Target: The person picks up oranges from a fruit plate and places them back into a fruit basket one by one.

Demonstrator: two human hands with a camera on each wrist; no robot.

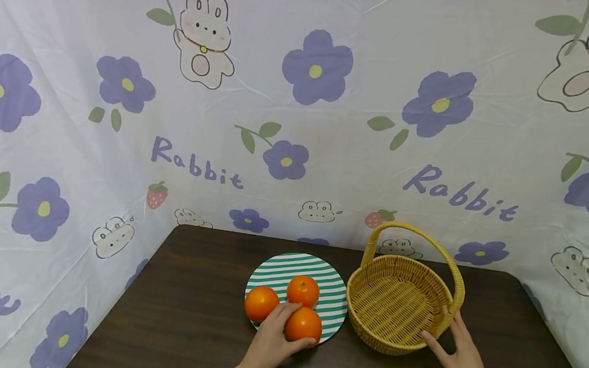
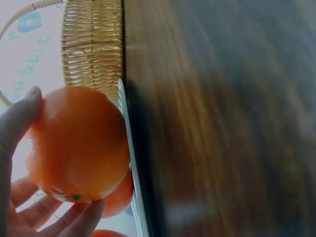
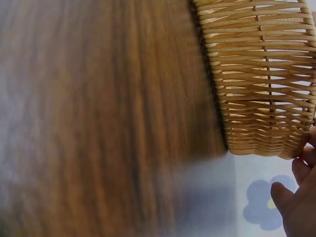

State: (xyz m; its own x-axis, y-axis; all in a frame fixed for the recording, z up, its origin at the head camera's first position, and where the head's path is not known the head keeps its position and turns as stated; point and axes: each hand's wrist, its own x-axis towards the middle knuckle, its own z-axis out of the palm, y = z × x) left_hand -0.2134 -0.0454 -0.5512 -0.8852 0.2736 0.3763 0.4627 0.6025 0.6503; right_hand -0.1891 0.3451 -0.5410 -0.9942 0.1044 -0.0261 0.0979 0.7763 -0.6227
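Three oranges lie on a round green-and-white striped plate [image 1: 335, 301]. My left hand [image 1: 273, 341] grips the nearest orange [image 1: 304, 324], thumb on one side and fingers round the other. In the left wrist view this orange [image 2: 81, 143] sits low beside the plate's edge, its small green stem mark towards the fingertips. Close by are the left orange [image 1: 261, 303] and the back orange [image 1: 303, 290]. To the right stands a bare wicker basket [image 1: 393, 306] with a tall handle. My right hand [image 1: 458, 354] holds its right rim near the handle's foot, thumb over the edge.
The dark wooden table [image 1: 183, 311] extends left of the plate and in front of it. A white cloth [image 1: 259, 99] with purple flowers and rabbits hangs behind the table and along both sides. The basket's arched handle [image 1: 422, 232] rises towards the cloth.
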